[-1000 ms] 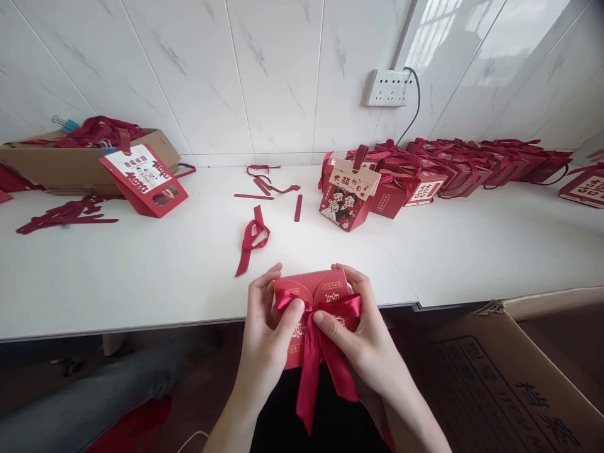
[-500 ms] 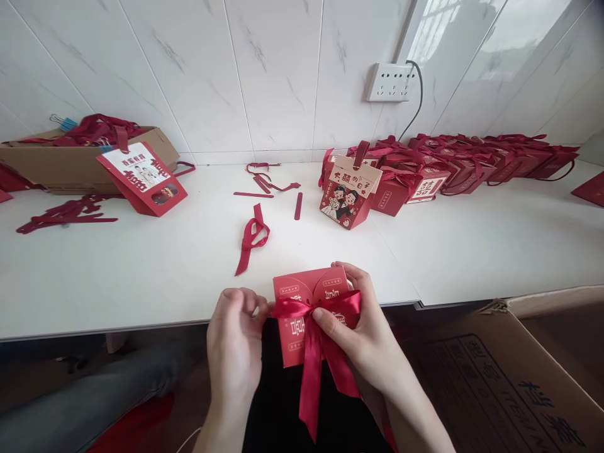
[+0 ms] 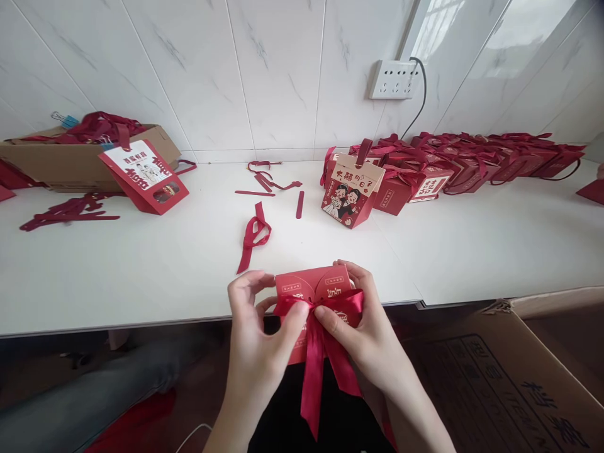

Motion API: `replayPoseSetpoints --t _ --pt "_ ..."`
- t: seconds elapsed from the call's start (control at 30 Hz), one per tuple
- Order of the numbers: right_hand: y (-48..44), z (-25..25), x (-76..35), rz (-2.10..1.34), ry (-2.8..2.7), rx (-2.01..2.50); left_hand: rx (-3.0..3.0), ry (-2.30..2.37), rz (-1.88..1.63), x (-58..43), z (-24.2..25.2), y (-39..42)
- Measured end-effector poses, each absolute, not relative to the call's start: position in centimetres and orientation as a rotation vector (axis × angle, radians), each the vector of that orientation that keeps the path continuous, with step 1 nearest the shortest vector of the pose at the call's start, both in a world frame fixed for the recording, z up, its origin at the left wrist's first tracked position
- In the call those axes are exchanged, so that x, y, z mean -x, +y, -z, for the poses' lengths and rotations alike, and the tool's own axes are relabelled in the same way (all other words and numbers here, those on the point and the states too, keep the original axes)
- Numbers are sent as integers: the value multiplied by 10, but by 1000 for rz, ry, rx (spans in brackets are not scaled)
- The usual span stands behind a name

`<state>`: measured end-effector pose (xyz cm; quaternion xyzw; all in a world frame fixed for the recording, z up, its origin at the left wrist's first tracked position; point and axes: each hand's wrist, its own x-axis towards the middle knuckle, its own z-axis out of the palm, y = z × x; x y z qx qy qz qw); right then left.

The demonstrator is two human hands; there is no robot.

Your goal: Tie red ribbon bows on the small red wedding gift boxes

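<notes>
Between my two hands is a red gift box (image 3: 311,277) with light printed characters, held at the table's front edge. A shiny dark red ribbon (image 3: 311,390) is tied in a bow across its face, its two tails hanging down. My left hand (image 3: 262,333) grips the box's left side, thumb pressed on the bow near the knot. From the right, my right hand (image 3: 363,321) holds the box, its thumb on the other side of the knot and its fingers behind. A loose looped ribbon (image 3: 255,236) lies on the table beyond.
On the white table (image 3: 198,270) lie ribbon scraps (image 3: 268,182). A cardboard tray of ribbons (image 3: 61,163) and a red-and-white box (image 3: 146,176) stand left. Right are a picture box (image 3: 346,195) and rows of bowed boxes (image 3: 472,167). A large carton (image 3: 500,371) stands lower right.
My left hand has moved right, from the box's left edge onto its face, and its thumb now presses beside the knot. My right hand keeps its hold.
</notes>
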<state>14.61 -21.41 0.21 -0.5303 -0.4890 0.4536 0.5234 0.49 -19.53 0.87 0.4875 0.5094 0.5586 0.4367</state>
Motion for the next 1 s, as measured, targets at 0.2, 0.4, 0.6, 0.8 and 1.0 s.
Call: replayPoseSetpoints --t 0.2,0.4,0.6,0.8,1.0 --pt "-217 -2 -148 -1132 -1166 1246 -1110 1314 -1081 -15 -22 -195" --pt "-221 2 -160 -1160 -1242 1101 -1133 1312 -1131 -13 -21 -195" --pt "-223 10 -171 -1244 -1285 1032 -1179 1130 -1218 -8 -8 -197" --pt "-220 18 -190 -1145 -1664 1081 -1187 1142 -1167 -7 -4 -199" --pt "-222 11 -209 -796 -1802 1315 -1139 857 -1055 -8 1 -184"
